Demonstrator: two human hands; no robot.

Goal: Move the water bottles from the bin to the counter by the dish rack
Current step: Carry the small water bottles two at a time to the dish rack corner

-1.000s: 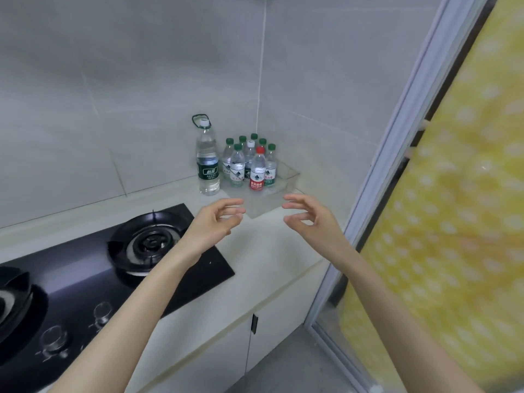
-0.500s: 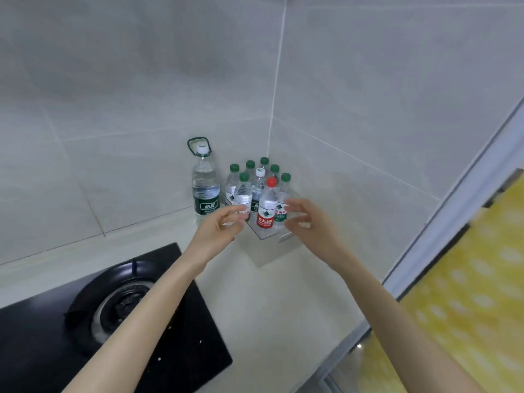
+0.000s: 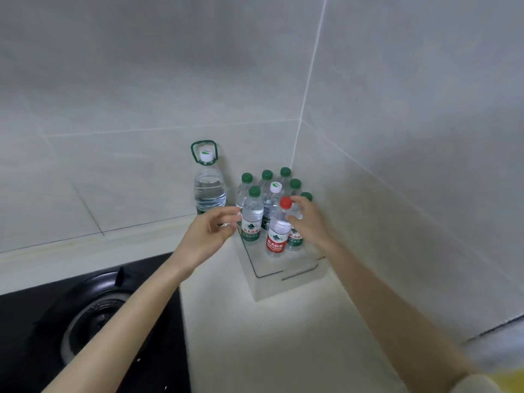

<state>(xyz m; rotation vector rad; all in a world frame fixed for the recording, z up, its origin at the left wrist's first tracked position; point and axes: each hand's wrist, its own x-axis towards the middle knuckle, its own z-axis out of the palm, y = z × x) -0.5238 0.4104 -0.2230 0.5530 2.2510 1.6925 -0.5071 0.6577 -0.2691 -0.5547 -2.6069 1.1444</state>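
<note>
Tiled walls (image 3: pixel 141 80) meet over a pale bench (image 3: pixel 283 336). Clear bin (image 3: pixel 286 282), in that corner, holds upright water bottles (image 3: pixel 251 219), mostly green-capped, with a red-capped bottle (image 3: pixel 276 236) in front. Large handled bottle (image 3: pixel 209 191) stands just beside the bin. Black hob (image 3: pixel 85 321), lower left. Your left hand (image 3: pixel 209 234) hovers loosely spread by the bottles. Your right hand (image 3: pixel 309 219) curves about the red-capped bottle's shoulder; you cannot tell whether it grips.

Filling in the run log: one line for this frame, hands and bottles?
phase: reach | left hand: open, by front green-cap bottle | right hand: at red-cap bottle, grip unclear | clear bin: loaded
</note>
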